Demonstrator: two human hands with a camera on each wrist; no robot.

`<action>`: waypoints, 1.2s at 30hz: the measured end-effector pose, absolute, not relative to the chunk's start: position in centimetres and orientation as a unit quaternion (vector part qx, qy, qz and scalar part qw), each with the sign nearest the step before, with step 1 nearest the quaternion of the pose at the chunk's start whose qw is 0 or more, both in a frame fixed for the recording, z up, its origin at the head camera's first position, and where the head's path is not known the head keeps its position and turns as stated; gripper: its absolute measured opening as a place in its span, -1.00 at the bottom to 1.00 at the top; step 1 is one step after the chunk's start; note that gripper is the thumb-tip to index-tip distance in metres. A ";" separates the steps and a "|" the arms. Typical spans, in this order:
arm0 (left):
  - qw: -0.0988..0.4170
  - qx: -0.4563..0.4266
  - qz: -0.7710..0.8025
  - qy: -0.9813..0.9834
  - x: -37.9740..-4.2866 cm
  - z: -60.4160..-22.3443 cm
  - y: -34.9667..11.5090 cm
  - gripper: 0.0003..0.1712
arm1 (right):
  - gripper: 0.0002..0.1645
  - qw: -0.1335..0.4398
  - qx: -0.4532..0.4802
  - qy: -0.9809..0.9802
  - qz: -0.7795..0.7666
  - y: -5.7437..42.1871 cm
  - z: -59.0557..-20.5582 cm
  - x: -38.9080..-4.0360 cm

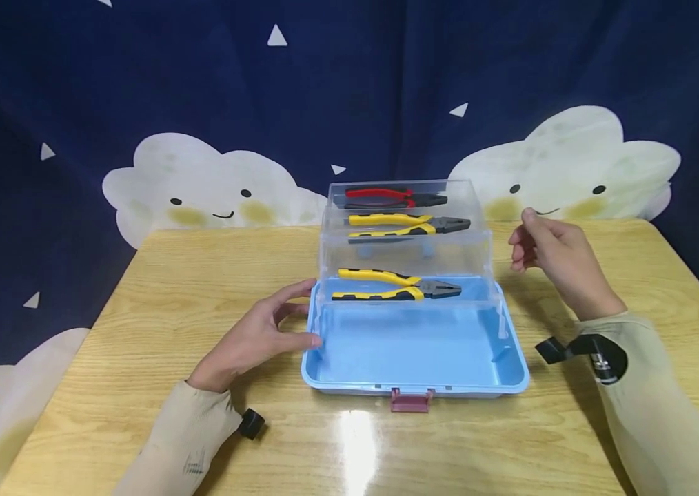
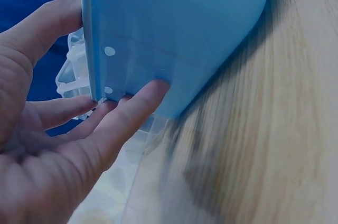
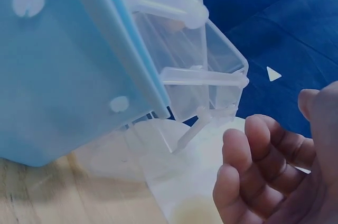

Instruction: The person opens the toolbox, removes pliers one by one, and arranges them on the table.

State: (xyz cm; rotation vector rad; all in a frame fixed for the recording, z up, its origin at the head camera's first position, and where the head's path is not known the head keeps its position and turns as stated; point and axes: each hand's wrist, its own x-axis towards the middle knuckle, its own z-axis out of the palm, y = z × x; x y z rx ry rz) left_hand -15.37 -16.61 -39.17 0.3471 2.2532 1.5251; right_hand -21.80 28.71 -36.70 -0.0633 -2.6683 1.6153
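Observation:
A light-blue toolbox (image 1: 405,348) stands on the table with its clear tiered trays (image 1: 399,259) raised at the back. My left hand (image 1: 258,336) holds its left wall; in the left wrist view the thumb reaches over the rim and the fingers touch the outside. My right hand (image 1: 563,262) hovers right of the trays, fingers loosely curled, holding nothing. The front tray bears yellow-and-black pliers (image 1: 439,288). Behind lie a second yellow-and-black pair of pliers (image 1: 451,224) and, farthest back, red-and-black pliers (image 1: 430,200). All three have their jaws toward the right.
The wooden table (image 1: 200,289) carries the toolbox near its middle. A plum-coloured latch (image 1: 410,402) hangs at the box's front edge. Clear hinge arms (image 3: 203,76) link the trays at the side. A dark blue curtain (image 1: 349,83) with clouds hangs behind the table.

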 end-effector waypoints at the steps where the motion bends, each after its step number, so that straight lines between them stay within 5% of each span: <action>1: 0.197 0.125 0.546 0.805 -15.4 -39.2 -16.6 0.06 | -0.17 0.013 -0.020 -0.856 0.516 28.7 -36.6 -21.8; 36: 0.193 0.126 0.540 0.809 -15.4 -39.2 -16.7 0.05 | -0.56 0.092 0.048 -0.844 0.526 26.7 -33.5 -19.6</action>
